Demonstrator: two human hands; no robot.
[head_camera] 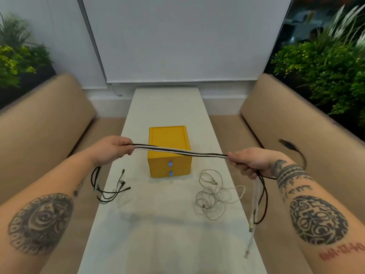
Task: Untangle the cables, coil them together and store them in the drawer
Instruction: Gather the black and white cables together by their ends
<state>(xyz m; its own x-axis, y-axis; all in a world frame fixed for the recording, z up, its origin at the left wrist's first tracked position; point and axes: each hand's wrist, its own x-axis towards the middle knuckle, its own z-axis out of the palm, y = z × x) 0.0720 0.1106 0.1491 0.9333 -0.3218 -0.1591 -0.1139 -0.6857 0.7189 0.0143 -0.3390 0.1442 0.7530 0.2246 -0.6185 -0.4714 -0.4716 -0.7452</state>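
Tattooed forearms are reaching in from both lower corners, the left forearm (45,204) and the right forearm (312,204) lying closest to the lens. At their ends, the left hand (113,150) is curling its grip around a bundle of black and white cables (181,150), and the right hand (248,162) is clenching its grip on the same bundle further along. Between the 2 hands the bundle is stretching almost level in the air, sagging slightly, in front of a yellow box with 2 drawers (167,137).

Past the left hand, the black cable ends (110,191) are hanging down and trailing onto the long white table (158,224), their plugs lying near its left edge. Below the right hand, the black and white tails (256,198) are dangling by the table's right edge, and 1 black plug end (292,149) is showing as a blur in the air beyond the right wrist.

Mid-table, the yellow box is sitting with both drawers closed, their 2 small blue pulls (169,164) facing the camera. To the right of its front, a tangle of thin white cables (213,196) is lying on the table, near the box but apart from it. Tan upholstered benches (39,119) are flanking the table, with green plants (325,62) rising behind them.
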